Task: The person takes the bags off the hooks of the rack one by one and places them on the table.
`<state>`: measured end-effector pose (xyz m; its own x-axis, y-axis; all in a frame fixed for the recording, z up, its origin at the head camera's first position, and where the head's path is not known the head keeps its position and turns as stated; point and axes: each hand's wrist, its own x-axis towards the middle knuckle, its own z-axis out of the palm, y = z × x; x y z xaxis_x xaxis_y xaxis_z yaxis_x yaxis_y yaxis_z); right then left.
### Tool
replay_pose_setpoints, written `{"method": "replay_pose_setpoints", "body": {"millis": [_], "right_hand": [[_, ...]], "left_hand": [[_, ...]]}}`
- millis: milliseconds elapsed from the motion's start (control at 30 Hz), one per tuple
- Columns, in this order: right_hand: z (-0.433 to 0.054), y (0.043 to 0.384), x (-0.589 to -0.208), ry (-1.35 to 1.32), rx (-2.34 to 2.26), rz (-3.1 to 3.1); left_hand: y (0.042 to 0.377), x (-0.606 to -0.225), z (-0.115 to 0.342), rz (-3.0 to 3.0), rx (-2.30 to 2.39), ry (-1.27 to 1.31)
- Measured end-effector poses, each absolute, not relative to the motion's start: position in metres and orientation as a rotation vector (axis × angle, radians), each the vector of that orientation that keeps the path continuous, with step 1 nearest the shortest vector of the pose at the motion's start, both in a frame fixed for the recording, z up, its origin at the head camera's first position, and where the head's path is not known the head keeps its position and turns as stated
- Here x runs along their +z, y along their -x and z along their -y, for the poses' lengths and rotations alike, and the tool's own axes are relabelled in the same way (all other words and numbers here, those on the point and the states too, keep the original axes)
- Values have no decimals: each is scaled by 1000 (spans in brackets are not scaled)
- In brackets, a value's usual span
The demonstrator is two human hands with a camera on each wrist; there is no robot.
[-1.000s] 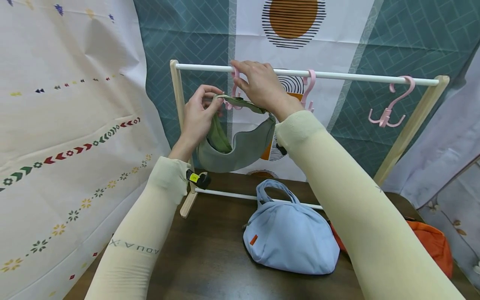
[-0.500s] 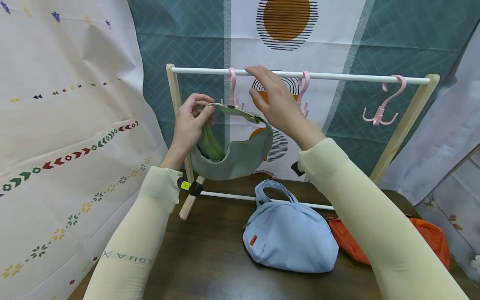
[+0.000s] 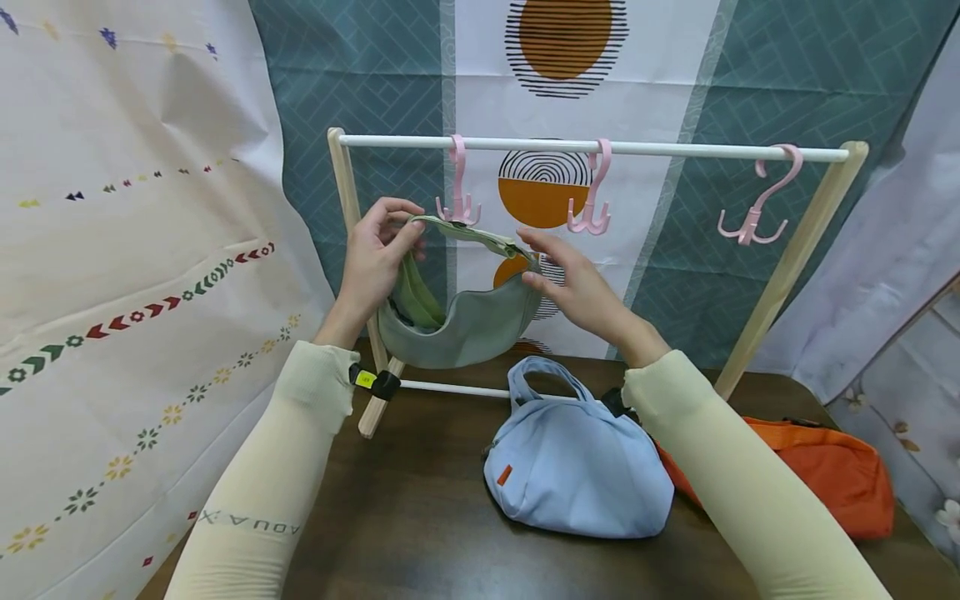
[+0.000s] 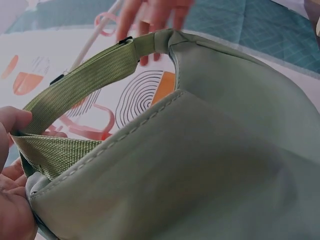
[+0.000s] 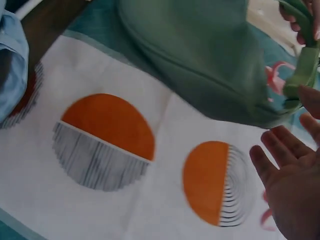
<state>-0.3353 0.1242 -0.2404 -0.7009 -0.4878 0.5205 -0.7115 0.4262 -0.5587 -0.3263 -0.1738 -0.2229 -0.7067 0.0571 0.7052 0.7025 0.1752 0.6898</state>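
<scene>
A green shoulder bag (image 3: pixel 468 333) with a webbing strap (image 4: pixel 85 80) hangs in front of the rack. My left hand (image 3: pixel 375 258) pinches the strap where it folds at the bag's left end. At the other end, my right hand (image 3: pixel 577 283) has its fingers spread, thumb and fingertips right at the strap's joint with the bag. In the right wrist view those fingers (image 5: pixel 282 145) look extended, with nothing gripped. Just above the strap, a pink hook (image 3: pixel 457 187) hangs from the white rod (image 3: pixel 517 144); the strap overlaps its prongs in the head view.
Further right on the rod hang two more pink hooks, a middle hook (image 3: pixel 596 192) and a far hook (image 3: pixel 761 200). A light blue handbag (image 3: pixel 577 475) sits on the dark table (image 3: pixel 397 533). An orange bag (image 3: pixel 832 475) lies at the right, partly behind my sleeve.
My right hand has come away from the rod, down and to the right, to the bag's right end. My left hand and the bag have shifted slightly down and left.
</scene>
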Motion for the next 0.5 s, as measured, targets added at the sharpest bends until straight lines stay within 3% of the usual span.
{"method": "replay_pose_setpoints", "body": {"millis": [233,500], "right_hand": [[-122,341,-253,-1062,1295,2405],[-124,334,-224,-1058,1330,2410]], "left_hand": [[325,-226,178,1956,-1569,710],[329,-247,201,2138,-1580,773]]}}
